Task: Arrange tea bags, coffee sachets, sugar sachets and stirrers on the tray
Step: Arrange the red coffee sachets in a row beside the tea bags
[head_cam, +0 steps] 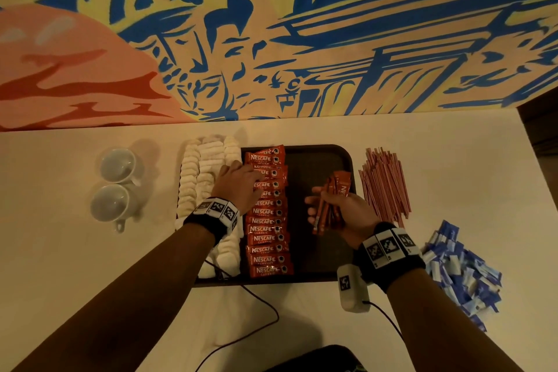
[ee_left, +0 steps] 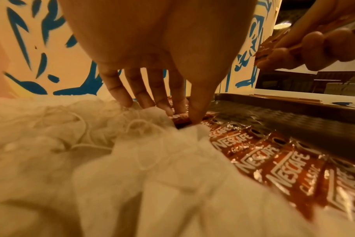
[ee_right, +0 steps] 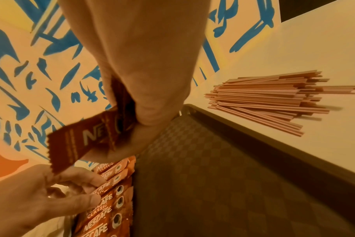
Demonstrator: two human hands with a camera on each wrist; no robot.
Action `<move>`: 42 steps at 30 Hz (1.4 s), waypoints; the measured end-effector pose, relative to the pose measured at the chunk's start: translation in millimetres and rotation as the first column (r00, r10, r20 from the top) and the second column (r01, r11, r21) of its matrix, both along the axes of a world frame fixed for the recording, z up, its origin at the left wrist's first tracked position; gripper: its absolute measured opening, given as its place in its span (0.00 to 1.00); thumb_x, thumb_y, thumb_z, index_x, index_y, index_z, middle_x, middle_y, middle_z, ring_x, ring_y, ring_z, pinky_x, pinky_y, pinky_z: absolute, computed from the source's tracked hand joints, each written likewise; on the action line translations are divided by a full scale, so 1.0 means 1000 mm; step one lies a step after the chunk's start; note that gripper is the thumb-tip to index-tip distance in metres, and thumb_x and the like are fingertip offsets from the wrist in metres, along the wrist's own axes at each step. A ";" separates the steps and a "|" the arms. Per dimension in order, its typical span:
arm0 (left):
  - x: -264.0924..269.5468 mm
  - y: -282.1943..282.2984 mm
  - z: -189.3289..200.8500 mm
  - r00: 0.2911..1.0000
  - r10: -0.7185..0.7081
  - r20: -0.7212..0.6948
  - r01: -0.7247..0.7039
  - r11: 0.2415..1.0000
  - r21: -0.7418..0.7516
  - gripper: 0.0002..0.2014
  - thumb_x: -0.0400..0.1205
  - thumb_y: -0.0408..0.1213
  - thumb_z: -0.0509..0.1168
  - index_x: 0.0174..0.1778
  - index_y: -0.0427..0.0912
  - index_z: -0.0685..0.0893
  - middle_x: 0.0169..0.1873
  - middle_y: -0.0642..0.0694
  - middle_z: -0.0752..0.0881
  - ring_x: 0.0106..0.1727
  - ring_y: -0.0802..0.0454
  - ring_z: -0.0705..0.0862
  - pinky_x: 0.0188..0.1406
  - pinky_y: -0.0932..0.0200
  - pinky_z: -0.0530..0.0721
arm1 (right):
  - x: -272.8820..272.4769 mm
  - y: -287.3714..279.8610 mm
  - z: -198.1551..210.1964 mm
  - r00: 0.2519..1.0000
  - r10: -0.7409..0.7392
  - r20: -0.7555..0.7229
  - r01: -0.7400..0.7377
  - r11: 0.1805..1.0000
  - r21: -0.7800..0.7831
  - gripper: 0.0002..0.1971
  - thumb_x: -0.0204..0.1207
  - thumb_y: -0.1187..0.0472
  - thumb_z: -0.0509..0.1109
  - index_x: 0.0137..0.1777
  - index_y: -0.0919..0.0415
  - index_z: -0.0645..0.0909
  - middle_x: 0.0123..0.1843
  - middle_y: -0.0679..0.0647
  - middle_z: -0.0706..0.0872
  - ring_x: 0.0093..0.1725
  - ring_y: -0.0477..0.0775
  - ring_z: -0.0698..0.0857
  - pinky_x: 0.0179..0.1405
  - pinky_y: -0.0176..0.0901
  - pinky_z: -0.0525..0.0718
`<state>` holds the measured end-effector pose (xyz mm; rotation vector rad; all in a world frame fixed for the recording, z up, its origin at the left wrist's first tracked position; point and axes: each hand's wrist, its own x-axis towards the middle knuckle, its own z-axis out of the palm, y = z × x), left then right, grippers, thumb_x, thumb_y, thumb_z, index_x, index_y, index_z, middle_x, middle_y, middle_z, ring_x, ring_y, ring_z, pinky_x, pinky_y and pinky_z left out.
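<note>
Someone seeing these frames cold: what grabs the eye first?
Probably the column of red Nescafe coffee sachets running down the dark textured plastic tray, with white tea bags banked along its left side. The left hand presses fingertips on that column while the right hand grips a bunch of spare red sachets over the tray's bare part. Pink stirrers and blue sugar sachets lie on the table to the right.

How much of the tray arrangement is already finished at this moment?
Done: tea bags in rows on the tray. In hand: left hand adjusts the coffee sachet column; right hand holds spare sachets. Left: stirrers and blue sugar sachets remain on the table.
</note>
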<state>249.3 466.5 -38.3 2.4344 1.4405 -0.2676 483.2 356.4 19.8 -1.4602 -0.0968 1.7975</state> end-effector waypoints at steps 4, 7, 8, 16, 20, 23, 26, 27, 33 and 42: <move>0.002 0.005 0.000 1.000 -0.006 0.002 0.006 1.000 0.011 0.18 0.84 0.52 0.65 0.70 0.56 0.83 0.69 0.53 0.81 0.72 0.46 0.73 0.71 0.43 0.68 | 0.001 0.000 0.000 1.000 0.008 0.004 -0.008 1.000 0.000 0.14 0.88 0.64 0.63 0.71 0.68 0.78 0.55 0.66 0.90 0.44 0.60 0.91 0.44 0.54 0.92; 0.002 0.009 0.000 1.000 0.010 0.015 -0.011 1.000 0.012 0.18 0.85 0.52 0.65 0.71 0.56 0.82 0.69 0.53 0.81 0.72 0.46 0.72 0.72 0.42 0.67 | 0.000 -0.001 -0.002 1.000 0.014 0.011 -0.014 1.000 -0.008 0.14 0.88 0.64 0.64 0.70 0.68 0.79 0.54 0.65 0.90 0.45 0.60 0.91 0.45 0.54 0.92; 0.002 0.010 0.001 1.000 0.016 0.021 -0.016 1.000 0.012 0.18 0.84 0.51 0.65 0.71 0.56 0.82 0.69 0.53 0.81 0.72 0.46 0.72 0.73 0.42 0.67 | 0.000 -0.001 -0.002 1.000 0.016 0.015 -0.016 1.000 -0.007 0.14 0.88 0.64 0.65 0.70 0.67 0.80 0.54 0.65 0.90 0.45 0.60 0.91 0.44 0.53 0.92; 0.003 0.005 0.016 0.982 0.082 0.170 -0.082 0.997 -0.007 0.15 0.83 0.50 0.68 0.64 0.53 0.84 0.64 0.51 0.83 0.68 0.46 0.76 0.70 0.43 0.74 | -0.005 -0.003 -0.005 0.995 0.020 0.093 -0.022 0.999 0.023 0.13 0.82 0.62 0.73 0.64 0.66 0.85 0.48 0.65 0.91 0.47 0.63 0.92 0.46 0.54 0.91; 0.014 -0.010 0.053 0.873 0.212 0.439 -0.085 0.953 -0.292 0.14 0.84 0.52 0.69 0.63 0.54 0.86 0.55 0.58 0.87 0.58 0.60 0.82 0.59 0.55 0.80 | -0.009 -0.001 -0.002 0.988 -0.069 0.138 0.063 0.997 0.050 0.13 0.77 0.63 0.78 0.60 0.66 0.86 0.52 0.62 0.93 0.50 0.58 0.93 0.55 0.56 0.89; 0.022 -0.027 0.080 0.800 0.322 0.507 0.028 0.824 -0.567 0.18 0.81 0.56 0.71 0.65 0.55 0.86 0.53 0.59 0.89 0.55 0.65 0.85 0.56 0.59 0.81 | -0.016 -0.002 0.006 0.985 -0.092 0.143 0.083 0.994 0.070 0.15 0.76 0.62 0.79 0.60 0.69 0.86 0.47 0.60 0.93 0.38 0.53 0.91 0.39 0.47 0.89; 0.023 -0.042 0.090 0.744 0.436 0.506 0.061 0.710 -0.701 0.21 0.77 0.50 0.78 0.65 0.53 0.84 0.51 0.53 0.91 0.52 0.60 0.90 0.57 0.57 0.86 | -0.023 -0.004 0.017 0.981 -0.077 0.177 0.064 0.995 0.081 0.14 0.76 0.60 0.79 0.57 0.68 0.86 0.40 0.57 0.90 0.29 0.48 0.86 0.25 0.40 0.82; 0.023 -0.046 0.094 0.726 0.462 0.509 0.049 0.703 -0.709 0.21 0.77 0.46 0.79 0.64 0.53 0.83 0.49 0.52 0.92 0.50 0.60 0.90 0.55 0.57 0.87 | -0.026 -0.006 0.021 0.983 -0.081 0.167 0.066 0.994 0.092 0.14 0.75 0.59 0.80 0.56 0.67 0.86 0.40 0.57 0.89 0.29 0.49 0.86 0.25 0.40 0.81; 0.014 -0.069 0.108 0.742 0.215 0.635 -0.118 0.974 -0.192 0.06 0.79 0.39 0.75 0.50 0.53 0.88 0.46 0.61 0.89 0.49 0.66 0.85 0.55 0.60 0.84 | -0.035 -0.017 0.041 0.979 -0.060 0.194 0.041 0.994 0.103 0.33 0.65 0.37 0.79 0.57 0.66 0.88 0.39 0.54 0.87 0.28 0.47 0.78 0.27 0.41 0.74; -0.007 -0.092 0.121 0.664 0.016 0.747 -0.180 0.974 0.140 0.12 0.79 0.34 0.75 0.56 0.52 0.88 0.63 0.56 0.82 0.65 0.58 0.79 0.67 0.66 0.74 | -0.041 -0.042 0.068 0.973 0.092 0.213 -0.138 0.968 0.212 0.22 0.64 0.55 0.87 0.56 0.63 0.91 0.47 0.65 0.86 0.27 0.47 0.74 0.25 0.41 0.68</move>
